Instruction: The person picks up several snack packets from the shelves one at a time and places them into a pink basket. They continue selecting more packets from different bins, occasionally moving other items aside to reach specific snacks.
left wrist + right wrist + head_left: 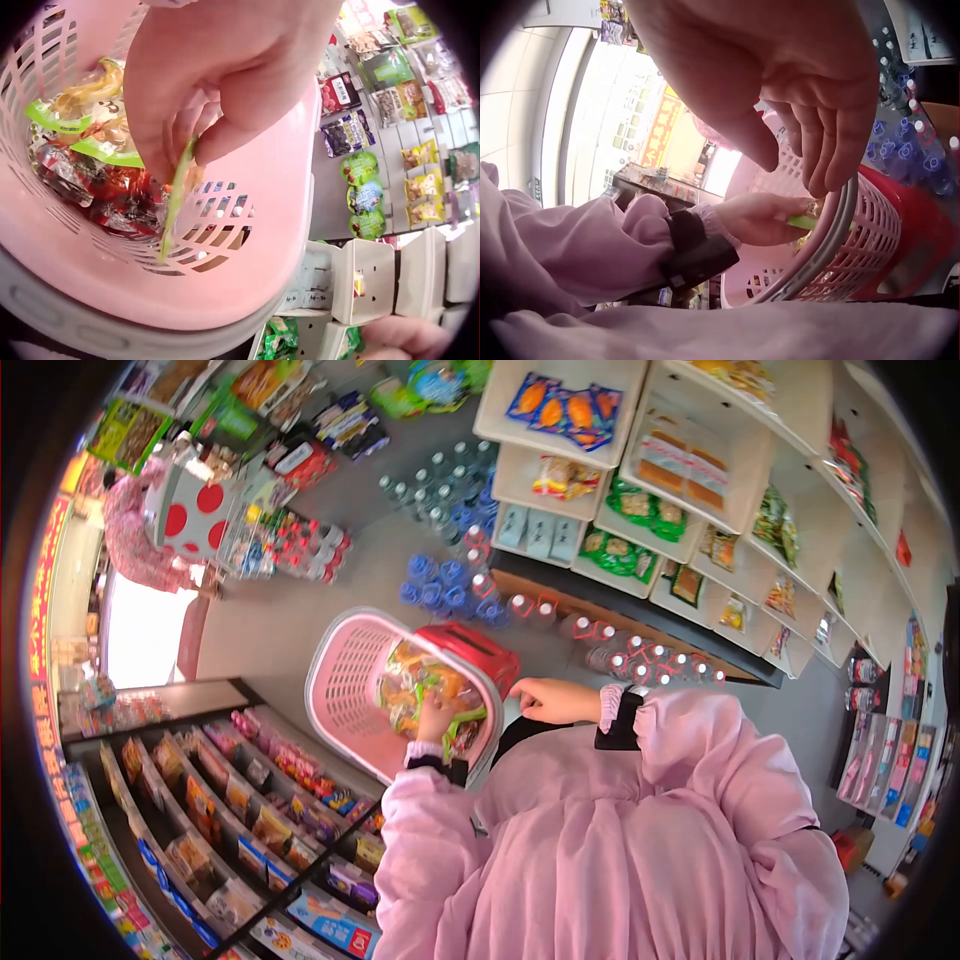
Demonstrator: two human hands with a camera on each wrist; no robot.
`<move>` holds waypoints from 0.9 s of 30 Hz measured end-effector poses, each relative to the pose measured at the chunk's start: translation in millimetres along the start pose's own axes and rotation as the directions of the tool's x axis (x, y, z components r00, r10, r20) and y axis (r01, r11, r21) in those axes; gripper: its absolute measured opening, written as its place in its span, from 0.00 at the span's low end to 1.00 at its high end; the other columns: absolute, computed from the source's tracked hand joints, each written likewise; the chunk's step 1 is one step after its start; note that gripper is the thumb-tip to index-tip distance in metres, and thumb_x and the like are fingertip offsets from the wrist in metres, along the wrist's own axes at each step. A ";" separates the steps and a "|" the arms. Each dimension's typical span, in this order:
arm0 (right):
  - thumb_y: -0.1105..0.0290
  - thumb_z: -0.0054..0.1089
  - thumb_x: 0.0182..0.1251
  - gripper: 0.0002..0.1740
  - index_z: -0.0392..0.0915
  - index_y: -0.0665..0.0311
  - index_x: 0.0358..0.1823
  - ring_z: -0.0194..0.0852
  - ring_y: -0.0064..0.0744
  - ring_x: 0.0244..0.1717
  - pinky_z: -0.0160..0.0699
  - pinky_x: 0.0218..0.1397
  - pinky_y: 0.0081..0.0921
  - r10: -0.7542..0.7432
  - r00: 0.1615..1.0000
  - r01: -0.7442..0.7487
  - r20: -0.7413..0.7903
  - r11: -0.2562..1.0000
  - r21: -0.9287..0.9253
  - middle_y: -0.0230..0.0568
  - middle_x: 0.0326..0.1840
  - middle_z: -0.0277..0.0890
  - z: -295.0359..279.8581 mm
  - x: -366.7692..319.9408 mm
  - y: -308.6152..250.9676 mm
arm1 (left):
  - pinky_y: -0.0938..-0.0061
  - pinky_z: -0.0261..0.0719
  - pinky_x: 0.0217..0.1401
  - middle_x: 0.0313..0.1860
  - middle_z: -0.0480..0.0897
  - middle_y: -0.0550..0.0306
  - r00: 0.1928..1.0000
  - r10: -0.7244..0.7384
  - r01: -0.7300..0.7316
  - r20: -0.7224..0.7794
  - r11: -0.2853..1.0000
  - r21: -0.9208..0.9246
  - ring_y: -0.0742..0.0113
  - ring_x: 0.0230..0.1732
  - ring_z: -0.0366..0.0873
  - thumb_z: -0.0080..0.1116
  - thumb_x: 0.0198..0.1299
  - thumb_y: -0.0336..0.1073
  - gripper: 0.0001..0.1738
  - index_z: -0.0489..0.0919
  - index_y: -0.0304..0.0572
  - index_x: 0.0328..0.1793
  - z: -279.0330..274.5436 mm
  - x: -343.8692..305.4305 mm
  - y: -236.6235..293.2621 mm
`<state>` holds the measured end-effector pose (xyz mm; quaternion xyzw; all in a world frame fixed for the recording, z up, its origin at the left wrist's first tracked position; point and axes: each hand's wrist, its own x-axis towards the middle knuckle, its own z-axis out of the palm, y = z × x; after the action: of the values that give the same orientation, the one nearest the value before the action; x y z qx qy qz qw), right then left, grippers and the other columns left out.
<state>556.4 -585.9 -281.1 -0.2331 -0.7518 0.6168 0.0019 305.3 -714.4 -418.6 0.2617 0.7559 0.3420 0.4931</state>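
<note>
In the head view my left hand (434,720) reaches inside a pink plastic basket (333,660). Its thumb and fingers pinch the green edge of a clear snack bag (177,196), which hangs edge-on near the basket's wall in the left wrist view. Other packs lie at the bottom: clear bags with green strips (112,150) and dark red packs (127,206). My right hand (560,700) hovers outside by the basket's rim, fingers loosely bent with nothing in them. In the right wrist view its fingertips overlap the grey handle (829,232) that lies along the rim.
A red stool (470,650) stands against the basket. Bottled drinks (640,655) line the floor before white shelf bins (640,550). A snack rack (230,810) is at the lower left. Farther off, a person in a pink patterned top (130,530) is beside a polka-dot box (200,510).
</note>
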 end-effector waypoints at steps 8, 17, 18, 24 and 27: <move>0.68 0.50 0.58 0.18 0.65 0.68 0.48 0.72 0.27 0.37 0.70 0.41 0.23 -0.094 0.978 0.112 -0.187 0.990 0.090 0.40 0.36 0.74 -76.3 -97.1 -27.4 | 0.76 0.73 0.39 0.34 0.78 0.50 0.905 0.343 -0.414 0.250 0.847 0.335 0.64 0.36 0.75 0.52 0.49 0.31 0.20 0.70 0.35 0.51 12.8 -24.7 108.2; 0.70 0.47 0.63 0.17 0.63 0.67 0.52 0.67 0.22 0.45 0.69 0.48 0.20 -0.177 0.869 0.198 -0.463 0.980 -0.002 0.39 0.43 0.70 -189.0 -280.9 -68.0 | 0.72 0.73 0.40 0.38 0.77 0.46 0.567 0.405 -0.792 0.717 0.505 0.341 0.59 0.37 0.76 0.53 0.53 0.37 0.24 0.67 0.35 0.55 176.1 -101.3 318.2; 0.70 0.48 0.62 0.16 0.65 0.67 0.50 0.69 0.23 0.43 0.70 0.46 0.21 -0.211 0.831 0.237 -0.514 0.971 -0.017 0.39 0.42 0.71 -196.1 -300.8 -70.8 | 0.72 0.73 0.40 0.40 0.76 0.43 0.505 0.402 -0.847 0.764 0.402 0.348 0.56 0.38 0.76 0.52 0.53 0.37 0.24 0.67 0.35 0.55 197.7 -123.5 347.1; 0.71 0.49 0.61 0.14 0.67 0.66 0.48 0.69 0.20 0.40 0.71 0.42 0.19 -0.243 0.737 0.233 -0.631 0.967 -0.101 0.35 0.38 0.71 -236.0 -410.2 -94.1 | 0.67 0.71 0.45 0.42 0.74 0.41 0.087 0.471 -0.993 0.878 -0.029 0.114 0.48 0.42 0.73 0.50 0.54 0.35 0.22 0.66 0.36 0.56 305.2 -197.8 447.1; 0.73 0.49 0.61 0.16 0.66 0.65 0.51 0.69 0.20 0.43 0.70 0.45 0.19 -0.257 0.718 0.198 -0.646 0.966 -0.165 0.35 0.41 0.72 -261.8 -461.7 -117.2 | 0.65 0.70 0.47 0.44 0.74 0.41 -0.051 0.482 -0.992 0.875 -0.126 0.011 0.47 0.44 0.72 0.49 0.55 0.35 0.21 0.66 0.37 0.55 342.5 -245.3 495.1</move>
<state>1003.2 -521.5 21.7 -0.3423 -0.7499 0.4567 0.3344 743.2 -494.0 8.2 0.9399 0.2311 0.1359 0.2117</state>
